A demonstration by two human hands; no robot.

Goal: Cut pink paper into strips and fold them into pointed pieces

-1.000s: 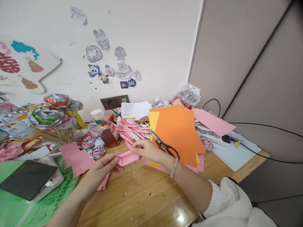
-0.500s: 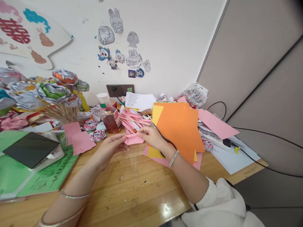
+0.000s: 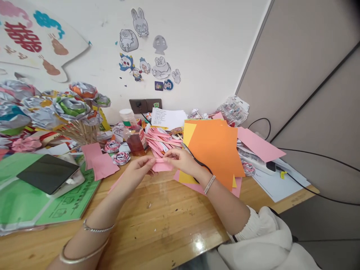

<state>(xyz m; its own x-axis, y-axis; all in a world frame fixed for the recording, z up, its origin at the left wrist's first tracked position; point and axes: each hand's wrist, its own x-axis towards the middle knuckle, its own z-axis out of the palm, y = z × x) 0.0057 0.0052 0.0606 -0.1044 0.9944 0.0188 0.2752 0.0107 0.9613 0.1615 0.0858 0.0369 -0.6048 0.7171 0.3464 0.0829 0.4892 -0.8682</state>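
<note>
Between my hands is a small piece of pink paper (image 3: 162, 166) with a folded strip along its upper edge. My left hand (image 3: 141, 167) pinches its left end, and my right hand (image 3: 180, 160) pinches the right end. Right behind the paper lies a pile of pink paper strips (image 3: 160, 139). Black-handled scissors (image 3: 201, 162) rest partly under my right wrist, on a stack of orange paper (image 3: 213, 153). Two pink paper pieces (image 3: 104, 165) lie left of my left hand.
Paper flowers on sticks (image 3: 71, 108) stand at the left, behind a dark phone (image 3: 48, 173) on a green folder (image 3: 70, 202). A jar of amber liquid (image 3: 135, 140) stands behind my left hand. A power strip (image 3: 263, 165) with cables lies at the right.
My hands have drawn slightly closer along the pink paper, and its upper edge now looks folded flatter. The whole view has shifted a little.
</note>
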